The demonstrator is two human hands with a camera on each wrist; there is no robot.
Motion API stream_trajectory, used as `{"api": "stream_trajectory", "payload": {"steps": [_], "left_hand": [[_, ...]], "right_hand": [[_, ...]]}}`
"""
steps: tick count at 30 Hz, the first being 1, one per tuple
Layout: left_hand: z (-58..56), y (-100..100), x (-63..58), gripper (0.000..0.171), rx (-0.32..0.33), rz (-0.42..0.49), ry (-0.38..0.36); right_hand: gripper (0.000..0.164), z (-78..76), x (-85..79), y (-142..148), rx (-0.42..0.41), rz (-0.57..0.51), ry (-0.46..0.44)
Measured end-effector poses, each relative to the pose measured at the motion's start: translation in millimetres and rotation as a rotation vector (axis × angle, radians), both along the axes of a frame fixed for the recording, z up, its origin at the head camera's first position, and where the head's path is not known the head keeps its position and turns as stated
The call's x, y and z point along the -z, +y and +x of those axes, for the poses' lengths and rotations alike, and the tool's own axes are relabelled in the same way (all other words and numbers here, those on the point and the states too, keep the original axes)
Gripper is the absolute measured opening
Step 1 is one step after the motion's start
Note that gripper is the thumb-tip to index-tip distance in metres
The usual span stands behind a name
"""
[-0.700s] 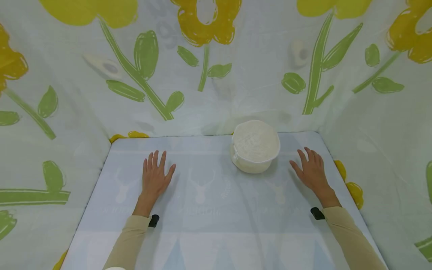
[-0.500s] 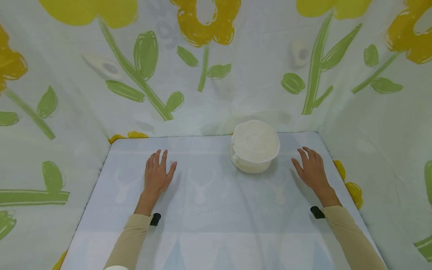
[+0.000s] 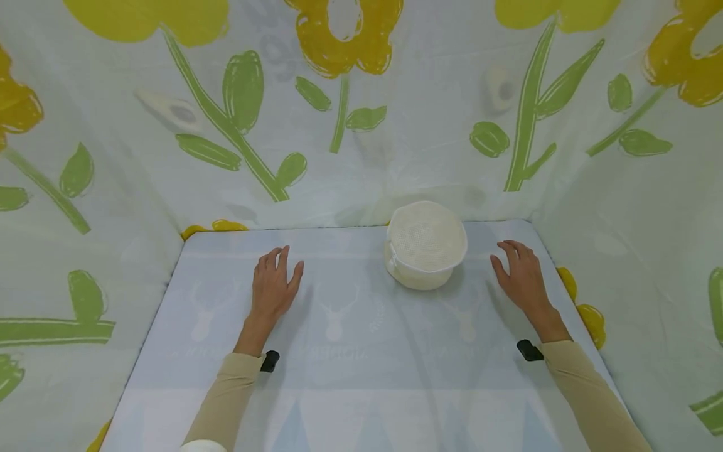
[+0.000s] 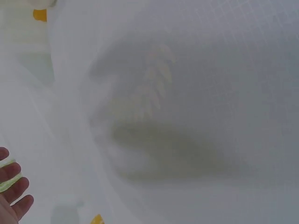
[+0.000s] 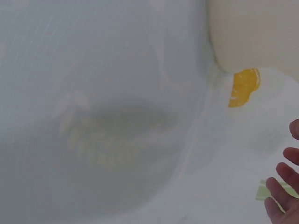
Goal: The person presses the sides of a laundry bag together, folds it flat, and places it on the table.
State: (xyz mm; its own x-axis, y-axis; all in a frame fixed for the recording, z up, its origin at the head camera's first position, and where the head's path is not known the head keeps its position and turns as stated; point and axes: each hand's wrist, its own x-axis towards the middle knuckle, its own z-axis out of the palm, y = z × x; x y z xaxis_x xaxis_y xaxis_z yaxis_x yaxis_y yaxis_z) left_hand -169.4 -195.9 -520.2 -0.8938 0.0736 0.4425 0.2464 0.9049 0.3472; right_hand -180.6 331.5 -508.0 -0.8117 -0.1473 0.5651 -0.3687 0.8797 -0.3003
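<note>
Pale sheeting [image 3: 426,157] with yellow flowers and green stems, walling in the back and both sides. Cloth-covered, pale blue-grey tabletop [image 3: 350,329] below it, faint stag-head motifs.

Cream-white, drum-shaped mesh bag [image 3: 427,242]: stands near the tabletop's back edge, right of centre, seam or zip toward its left side. Nothing touching it.

Right hand [image 3: 521,279]: nearest neighbour, just beyond the bag's right side with a gap between. Fingers loosely bent and parted, thumb toward the bag; grasp empty. Left hand [image 3: 274,285]: well apart on the bag's left, fingers forward and relaxed, thumb out to the side; also holding nothing. Both look raised over the cloth, judging by shadows; exact clearance can't be told.

Outward again: khaki sleeves [image 3: 226,389], a small black device [image 3: 270,361] at each wrist.

Just changed: left hand has swung inward, its gap to the bag narrower. My reading: both hands closing in from opposite sides, contact not yet made, handling not begun.

Against the earliest frame: left fingers, then straighter and further out, now bend more. Right hand slightly further forward, its fingers more bent. Bag unmoved on the cloth.
</note>
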Motion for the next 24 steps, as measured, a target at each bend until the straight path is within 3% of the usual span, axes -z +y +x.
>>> {"api": "stream_trajectory", "payload": {"steps": [10, 24], "left_hand": [[-4.6, 18.9, -9.1, 0.05, 0.024, 0.063, 0.064], [-12.7, 48.3, -18.8, 0.048, 0.055, 0.143, 0.083]], "right_hand": [[0.032, -1.1, -13.4, -12.3, 0.007, -0.103, -0.063], [0.035, -6.0, -24.6, -31.0, 0.059, -0.276, -0.204]]}}
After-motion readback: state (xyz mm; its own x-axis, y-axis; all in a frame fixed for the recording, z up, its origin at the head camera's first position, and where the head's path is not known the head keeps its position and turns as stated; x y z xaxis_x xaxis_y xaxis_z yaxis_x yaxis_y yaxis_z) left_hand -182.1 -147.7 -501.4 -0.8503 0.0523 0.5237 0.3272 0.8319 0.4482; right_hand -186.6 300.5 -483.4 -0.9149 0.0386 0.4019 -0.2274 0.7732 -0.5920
